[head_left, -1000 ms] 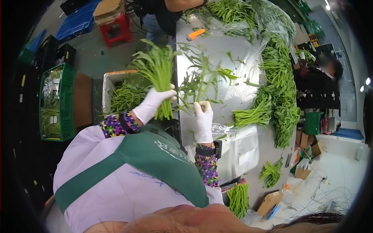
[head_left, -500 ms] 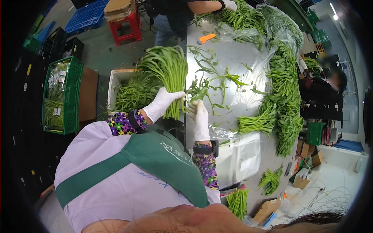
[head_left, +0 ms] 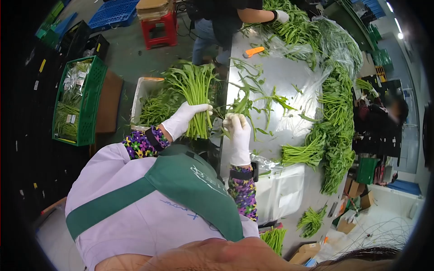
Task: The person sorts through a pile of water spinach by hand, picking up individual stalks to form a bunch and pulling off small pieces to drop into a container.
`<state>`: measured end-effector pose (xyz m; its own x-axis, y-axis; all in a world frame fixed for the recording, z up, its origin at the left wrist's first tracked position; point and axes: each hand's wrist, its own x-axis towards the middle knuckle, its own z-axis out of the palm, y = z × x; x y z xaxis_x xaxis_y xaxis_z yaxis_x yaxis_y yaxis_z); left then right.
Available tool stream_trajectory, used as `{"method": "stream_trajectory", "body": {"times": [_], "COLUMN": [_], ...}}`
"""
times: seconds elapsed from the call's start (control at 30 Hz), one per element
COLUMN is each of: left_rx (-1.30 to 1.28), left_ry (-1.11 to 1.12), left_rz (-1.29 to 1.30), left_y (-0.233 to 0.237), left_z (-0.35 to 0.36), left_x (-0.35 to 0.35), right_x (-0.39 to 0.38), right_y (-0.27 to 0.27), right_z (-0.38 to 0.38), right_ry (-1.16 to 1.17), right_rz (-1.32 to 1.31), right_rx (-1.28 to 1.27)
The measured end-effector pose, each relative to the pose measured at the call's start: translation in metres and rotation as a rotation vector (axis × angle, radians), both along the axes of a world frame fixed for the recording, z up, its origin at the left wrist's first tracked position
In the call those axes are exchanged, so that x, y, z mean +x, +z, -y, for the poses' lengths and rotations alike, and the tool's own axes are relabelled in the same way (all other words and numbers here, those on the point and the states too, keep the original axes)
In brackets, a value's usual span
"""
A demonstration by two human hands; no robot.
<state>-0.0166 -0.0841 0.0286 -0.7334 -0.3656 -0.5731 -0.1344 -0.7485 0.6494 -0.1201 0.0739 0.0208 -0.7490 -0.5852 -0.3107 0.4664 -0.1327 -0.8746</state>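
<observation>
A bundle of leafy green stems (head_left: 196,86) is upright in my left hand (head_left: 184,118), whose white-gloved fingers wrap round the stalks. To its right, at the metal table's near edge, my gloved right hand (head_left: 238,128) has its fingertips pinched together. Loose leaves (head_left: 244,105) lie just beyond those fingertips; whether they hold a piece is hidden. Under and behind the bundle stands a white foam box (head_left: 139,97) with more greens (head_left: 158,108). Loose sprigs (head_left: 274,99) are scattered over the metal table (head_left: 282,77).
An orange-handled cutter (head_left: 253,52) lies on the table. Long heaps of greens (head_left: 337,108) line its far side. Clear plastic bags (head_left: 282,192) lie nearer me. A co-worker (head_left: 221,20) stands at the table's left end. On the left are a green crate (head_left: 90,104) and red stool (head_left: 159,31).
The view has shifted, so the table sits further right and lower. The bundle's leafy top stands more upright. My right hand's fingers have drawn back slightly from the bundle.
</observation>
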Motion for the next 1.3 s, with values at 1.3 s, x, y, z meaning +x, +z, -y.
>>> {"method": "stream_trajectory", "body": {"times": [1.3], "left_rx": [0.062], "left_ry": [0.295], "left_rz": [-0.21], "left_y": [0.006], "left_z": [-0.005], "left_x": [-0.037], "right_x": [0.043], "right_y": [-0.006], "right_z": [0.068], "right_ry": [-0.331], "right_rz": [0.006], "right_rx": [-0.022]}}
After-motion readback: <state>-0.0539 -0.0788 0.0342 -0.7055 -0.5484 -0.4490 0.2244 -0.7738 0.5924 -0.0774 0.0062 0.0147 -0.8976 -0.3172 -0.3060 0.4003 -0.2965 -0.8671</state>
